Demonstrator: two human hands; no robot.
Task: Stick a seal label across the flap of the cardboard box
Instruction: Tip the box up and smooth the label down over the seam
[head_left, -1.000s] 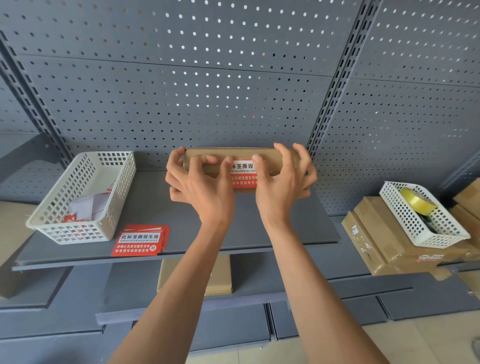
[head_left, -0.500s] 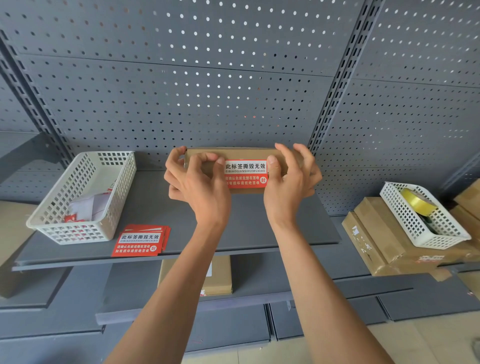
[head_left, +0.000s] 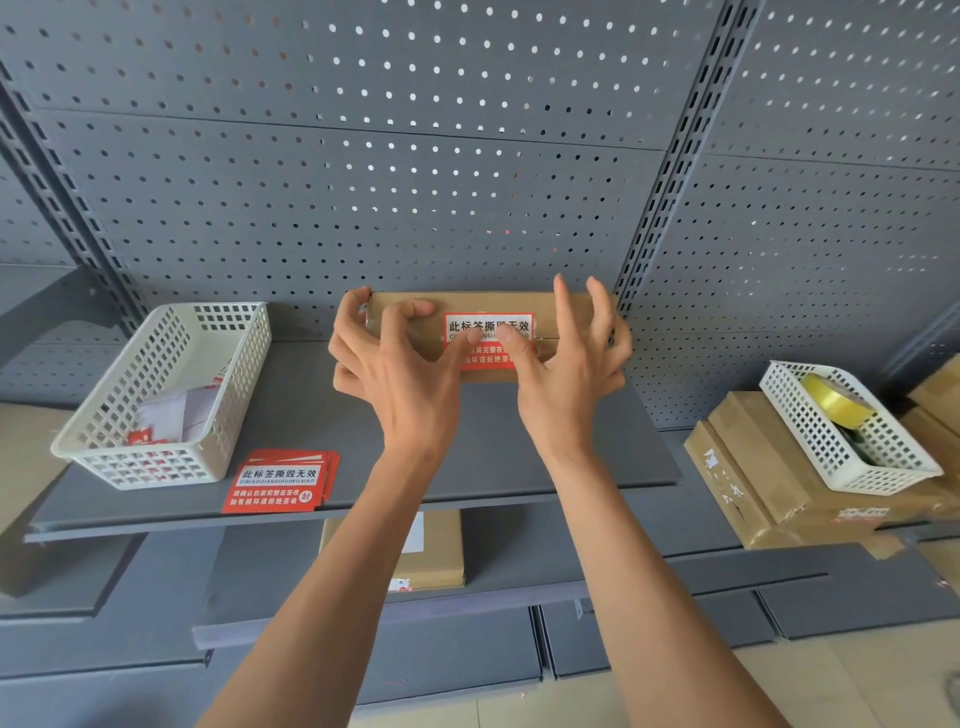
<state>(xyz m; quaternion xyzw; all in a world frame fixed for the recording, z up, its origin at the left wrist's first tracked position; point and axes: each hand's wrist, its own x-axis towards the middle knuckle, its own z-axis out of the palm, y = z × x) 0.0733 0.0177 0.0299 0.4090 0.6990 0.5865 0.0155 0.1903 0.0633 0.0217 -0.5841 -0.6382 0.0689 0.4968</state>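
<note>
The red-and-white seal label (head_left: 488, 340) lies across the flap seam on the front of the cardboard box (head_left: 480, 306), which stands at the back of the grey shelf (head_left: 311, 415) against the perforated panel (head_left: 415, 182). Both thumbs press on the label. The left hand (head_left: 395, 374) has its grip curled round the box's left edge; the right hand (head_left: 571, 374) holds the right end, two fingers lifted straight. Bare shelf lies in front. A white basket (head_left: 161, 395) and a stack of labels (head_left: 280, 480) sit well to the left.
</note>
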